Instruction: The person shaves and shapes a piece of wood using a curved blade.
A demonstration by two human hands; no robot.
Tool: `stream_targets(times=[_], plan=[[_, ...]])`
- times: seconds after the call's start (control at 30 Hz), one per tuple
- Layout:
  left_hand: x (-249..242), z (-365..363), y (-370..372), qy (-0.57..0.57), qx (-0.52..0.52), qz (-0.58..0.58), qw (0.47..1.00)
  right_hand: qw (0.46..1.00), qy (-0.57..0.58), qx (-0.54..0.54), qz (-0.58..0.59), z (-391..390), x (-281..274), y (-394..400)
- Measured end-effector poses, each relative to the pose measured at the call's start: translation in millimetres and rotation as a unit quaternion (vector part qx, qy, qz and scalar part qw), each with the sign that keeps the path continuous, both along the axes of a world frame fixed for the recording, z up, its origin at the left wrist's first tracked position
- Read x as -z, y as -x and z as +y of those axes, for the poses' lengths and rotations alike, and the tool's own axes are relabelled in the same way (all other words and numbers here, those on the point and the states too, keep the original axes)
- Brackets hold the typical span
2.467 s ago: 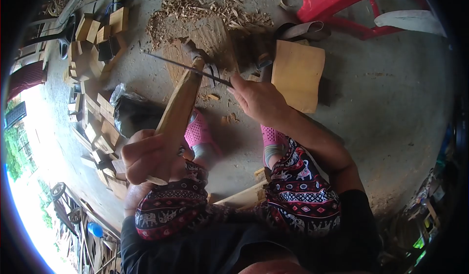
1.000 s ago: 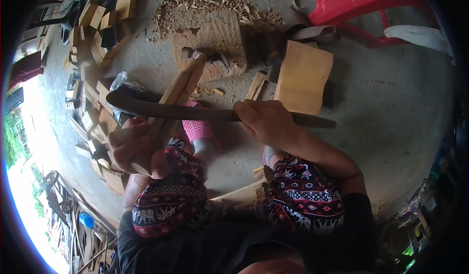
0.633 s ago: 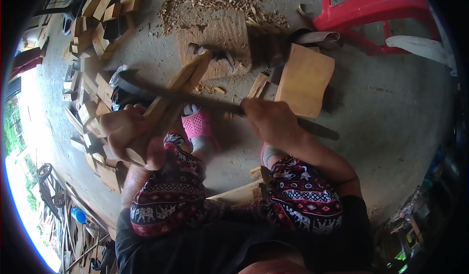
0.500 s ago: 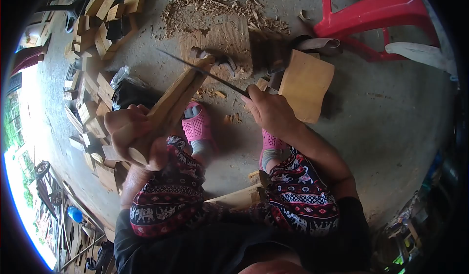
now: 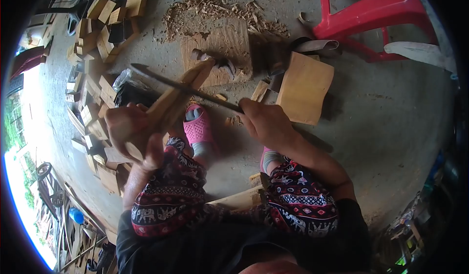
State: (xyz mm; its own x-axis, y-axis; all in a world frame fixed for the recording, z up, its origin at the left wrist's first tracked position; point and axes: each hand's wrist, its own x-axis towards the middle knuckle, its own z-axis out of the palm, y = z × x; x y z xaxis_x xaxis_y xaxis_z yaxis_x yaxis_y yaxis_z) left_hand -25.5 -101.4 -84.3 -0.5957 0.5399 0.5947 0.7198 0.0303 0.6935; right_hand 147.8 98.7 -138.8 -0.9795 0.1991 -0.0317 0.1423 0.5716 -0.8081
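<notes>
A long piece of wood slants up to the right, its near end gripped by my left hand. My right hand is closed round the end of a long, dark, narrow tool, which looks like a file or rasp. The tool lies across the wood, with its far tip past the wood's left side. Beyond the wood's far end, a hammer-like metal head rests on a square wooden board.
Wood blocks are piled at the left beside a dark plastic bag. Shavings lie behind the board. A curved wooden block and a red plastic chair are at the right. Another wood piece is between the legs.
My right hand has moved slightly down and toward me. The tool has shifted left and nearer along the wood, while my left hand keeps its hold in nearly the same place.
</notes>
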Motion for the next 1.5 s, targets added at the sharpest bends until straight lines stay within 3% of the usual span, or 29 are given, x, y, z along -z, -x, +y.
stream_targets(times=[0.13, 0.27, 0.33, 0.4, 0.47, 0.7, 0.8, 0.87, 0.93, 1.0, 1.07, 1.17, 1.23, 1.33, 1.5], plan=[[-4.5, 3.5, -6.2, -0.006, 0.022, -0.061, 0.998, 0.998, -0.052, -0.019, -0.005, 4.9, 3.2, -6.7], [-4.9, 3.4, -6.3, 0.019, -0.002, -0.031, 0.999, 0.994, -0.067, 0.039, -0.079, 22.9, 56.9, 3.8], [-4.6, 2.9, -5.6, 0.013, 0.008, -0.031, 0.999, 0.997, -0.030, 0.064, -0.040, 15.2, 40.9, 0.1], [-1.0, 4.9, -6.4, -0.001, 0.018, -0.038, 0.999, 0.997, -0.014, 0.016, -0.081, 8.5, 10.8, -4.5], [-2.5, 4.7, -4.7, -0.006, 0.022, -0.026, 0.999, 0.997, -0.029, -0.029, 0.067, -2.3, -4.4, -5.9], [-2.7, -1.2, 3.1, 0.000, 0.051, -0.028, 0.998, 0.999, -0.034, -0.031, 0.007, 5.3, 5.3, 5.5], [-3.6, 9.9, -4.0, 0.000, 0.032, -0.092, 0.995, 0.996, -0.064, -0.034, 0.052, 3.3, -12.8, -3.2], [-3.2, 21.9, -4.2, -0.056, 0.148, 0.011, 0.987, 0.997, -0.055, -0.035, 0.041, 4.3, -14.6, -8.2], [-8.6, 15.1, -4.7, -0.019, 0.144, -0.005, 0.989, 0.997, -0.058, -0.032, 0.043, 14.1, -5.2, -3.7], [-9.9, 16.7, -1.9, -0.003, 0.139, 0.031, 0.990, 0.995, -0.054, 0.022, -0.075, 29.2, 33.1, 5.0], [-10.0, 17.0, -1.9, -0.007, 0.142, 0.023, 0.990, 0.997, -0.050, 0.042, -0.033, 32.3, 44.7, 4.2], [-5.7, 17.1, -7.4, -0.014, 0.153, -0.016, 0.988, 0.997, -0.008, 0.037, -0.073, 18.3, 6.3, -7.3], [-5.1, 13.0, -11.1, 0.015, 0.115, -0.016, 0.993, 0.998, -0.011, -0.029, 0.056, 6.0, -16.4, -9.4], [-14.2, 16.0, -11.9, 0.057, 0.128, 0.002, 0.990, 0.999, -0.036, -0.005, 0.019, 12.8, 2.1, -2.0], [-16.3, 22.3, -10.1, -0.005, 0.074, -0.056, 0.996, 1.000, -0.013, -0.007, 0.010, 11.3, 8.4, 5.9]])
